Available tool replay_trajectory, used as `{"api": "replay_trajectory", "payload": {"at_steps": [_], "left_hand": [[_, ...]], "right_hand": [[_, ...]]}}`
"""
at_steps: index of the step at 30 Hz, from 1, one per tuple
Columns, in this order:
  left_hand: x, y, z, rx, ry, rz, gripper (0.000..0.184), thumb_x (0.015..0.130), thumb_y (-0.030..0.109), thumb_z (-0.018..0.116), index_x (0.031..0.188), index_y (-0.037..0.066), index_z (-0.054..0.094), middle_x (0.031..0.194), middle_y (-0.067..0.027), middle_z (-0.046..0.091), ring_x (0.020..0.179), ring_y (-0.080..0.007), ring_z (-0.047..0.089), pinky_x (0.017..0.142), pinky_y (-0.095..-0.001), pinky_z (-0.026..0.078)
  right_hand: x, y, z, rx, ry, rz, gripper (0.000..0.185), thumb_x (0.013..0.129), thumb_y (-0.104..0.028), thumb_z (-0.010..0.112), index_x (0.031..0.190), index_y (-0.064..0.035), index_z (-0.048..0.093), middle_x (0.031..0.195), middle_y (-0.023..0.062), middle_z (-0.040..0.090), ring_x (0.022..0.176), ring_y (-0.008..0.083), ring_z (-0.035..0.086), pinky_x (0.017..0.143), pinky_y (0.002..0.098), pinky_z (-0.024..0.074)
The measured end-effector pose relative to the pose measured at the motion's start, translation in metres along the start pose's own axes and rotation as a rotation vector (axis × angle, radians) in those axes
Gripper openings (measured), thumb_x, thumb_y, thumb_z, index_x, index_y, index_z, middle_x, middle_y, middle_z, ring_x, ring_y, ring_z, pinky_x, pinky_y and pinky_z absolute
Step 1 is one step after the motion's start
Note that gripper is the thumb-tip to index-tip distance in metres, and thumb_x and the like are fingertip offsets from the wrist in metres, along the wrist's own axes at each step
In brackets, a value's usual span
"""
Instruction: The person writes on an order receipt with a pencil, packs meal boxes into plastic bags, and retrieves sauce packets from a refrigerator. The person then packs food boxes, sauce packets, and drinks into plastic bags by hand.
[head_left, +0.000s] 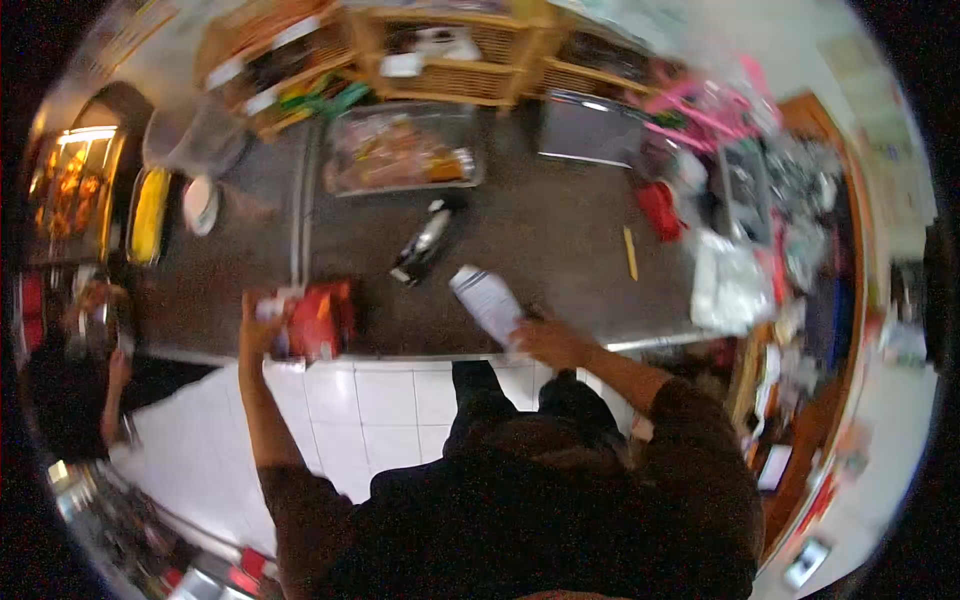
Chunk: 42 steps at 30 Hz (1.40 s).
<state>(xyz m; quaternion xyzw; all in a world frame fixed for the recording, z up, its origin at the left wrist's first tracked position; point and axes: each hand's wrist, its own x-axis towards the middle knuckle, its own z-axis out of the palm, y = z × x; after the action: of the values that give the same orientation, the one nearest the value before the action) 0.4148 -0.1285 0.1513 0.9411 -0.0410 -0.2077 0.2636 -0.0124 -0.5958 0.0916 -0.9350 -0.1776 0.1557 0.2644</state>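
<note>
On the left, near the front edge of the dark table [400,320], my left hand [262,325] is closed round the left side of a red packet [322,318]. My right hand [548,340] holds the lower end of a white printed paper [487,303], which slants up and left over the table. Between and beyond both hands lies a black and silver tool-like object [428,242], blurred. A clear tray [475,150] of packaged items stands behind it.
Wicker shelves [450,80] line the back. A dark flat box [590,130], a yellow stick [630,252], a red item [660,210] and plastic bags [730,285] lie right. At left are a yellow tray [150,215], a white bowl [201,206] and another person [75,370].
</note>
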Motion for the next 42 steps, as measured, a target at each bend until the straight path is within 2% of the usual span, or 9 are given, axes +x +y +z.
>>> {"api": "replay_trajectory", "payload": {"at_steps": [2,6,12,18,20,25,29,38,42], "left_hand": [[-0.032,-0.037,0.03,0.01,0.128,0.246,0.106,0.072,0.046,0.09,0.149,0.0,0.035,0.139,-0.0224,0.055,0.124,-0.0297,0.056,0.103,-0.0379,0.046],[-0.134,0.002,0.086,-0.185,0.147,0.085,0.078,0.075,0.037,0.09,0.133,0.005,0.049,0.12,-0.0173,0.064,0.108,-0.0276,0.06,0.096,-0.0381,0.049],[-0.219,0.14,0.211,-0.304,0.145,-0.076,0.083,0.076,0.049,0.088,0.136,0.008,0.049,0.122,-0.02,0.062,0.106,-0.0269,0.061,0.091,-0.0371,0.051],[-0.265,0.323,0.308,-0.145,0.446,0.556,0.084,0.086,0.035,0.08,0.152,0.005,0.036,0.151,-0.0213,0.04,0.135,-0.0345,0.045,0.114,-0.0461,0.034],[-0.322,0.447,0.271,-0.374,0.377,0.855,0.083,0.088,0.034,0.077,0.153,0.005,0.034,0.154,-0.0201,0.036,0.139,-0.0363,0.04,0.117,-0.0489,0.029],[-0.478,0.651,0.202,-0.416,-0.159,1.75,0.072,0.092,0.034,0.073,0.148,0.005,0.038,0.147,-0.0179,0.041,0.133,-0.0328,0.044,0.112,-0.0464,0.033],[-0.561,0.742,0.205,-0.178,-0.548,2.091,0.064,0.094,0.034,0.069,0.143,0.005,0.041,0.141,-0.0162,0.046,0.129,-0.0301,0.047,0.108,-0.0444,0.036],[-0.601,0.799,0.221,-0.05,-0.735,2.095,0.047,0.1,0.034,0.062,0.134,0.005,0.048,0.128,-0.0122,0.055,0.118,-0.0239,0.054,0.1,-0.0399,0.043],[-0.566,0.81,0.233,-0.318,-0.881,1.902,0.041,0.102,0.034,0.058,0.13,0.004,0.051,0.122,-0.0105,0.059,0.114,-0.0211,0.057,0.096,-0.0379,0.046]], "right_hand": [[-0.085,0.04,-0.014,0.013,0.017,0.316,0.027,0.092,-0.029,0.065,0.115,-0.0151,0.068,0.146,0.0068,0.052,0.147,0.0284,0.035,0.12,0.064,0.0181],[-0.164,0.042,-0.066,-0.144,0.126,0.674,0.041,0.086,-0.038,0.074,0.119,-0.0165,0.065,0.158,0.0088,0.038,0.151,0.0302,0.029,0.119,0.0637,0.0219],[-0.159,0.075,-0.022,-0.1,0.439,0.659,0.046,0.095,-0.043,0.064,0.134,-0.0214,0.056,0.166,0.0033,0.025,0.155,0.0335,0.014,0.119,0.0682,0.0146],[-0.367,0.17,-0.041,-0.265,1.204,0.999,0.033,0.091,-0.008,0.055,0.124,-0.0036,0.056,0.124,0.018,0.059,0.108,0.0384,0.056,0.092,0.0471,0.0484],[-0.459,0.202,-0.06,-0.043,1.068,1.423,0.033,0.092,-0.015,0.057,0.123,-0.0029,0.057,0.131,0.0172,0.059,0.116,0.0379,0.057,0.098,0.05,0.0492],[-0.517,0.252,-0.051,-0.318,0.938,1.318,0.03,0.088,-0.018,0.067,0.117,-0.0116,0.062,0.112,0.0115,0.066,0.103,0.0356,0.062,0.079,0.0456,0.0557],[-0.527,0.27,-0.048,-0.301,0.938,1.228,0.017,0.087,-0.019,0.068,0.103,-0.014,0.072,0.11,0.0046,0.071,0.096,0.0292,0.067,0.077,0.0425,0.057],[-0.562,0.261,-0.077,-0.116,1.152,0.936,0.019,0.087,-0.011,0.065,0.103,-0.0067,0.075,0.105,0.0124,0.074,0.089,0.03,0.071,0.079,0.0391,0.0564],[-0.582,0.267,-0.084,0.713,1.287,1.086,0.019,0.09,-0.025,0.075,0.097,-0.0078,0.074,0.099,0.0047,0.074,0.087,0.0166,0.069,0.08,0.0361,0.0546]]}}
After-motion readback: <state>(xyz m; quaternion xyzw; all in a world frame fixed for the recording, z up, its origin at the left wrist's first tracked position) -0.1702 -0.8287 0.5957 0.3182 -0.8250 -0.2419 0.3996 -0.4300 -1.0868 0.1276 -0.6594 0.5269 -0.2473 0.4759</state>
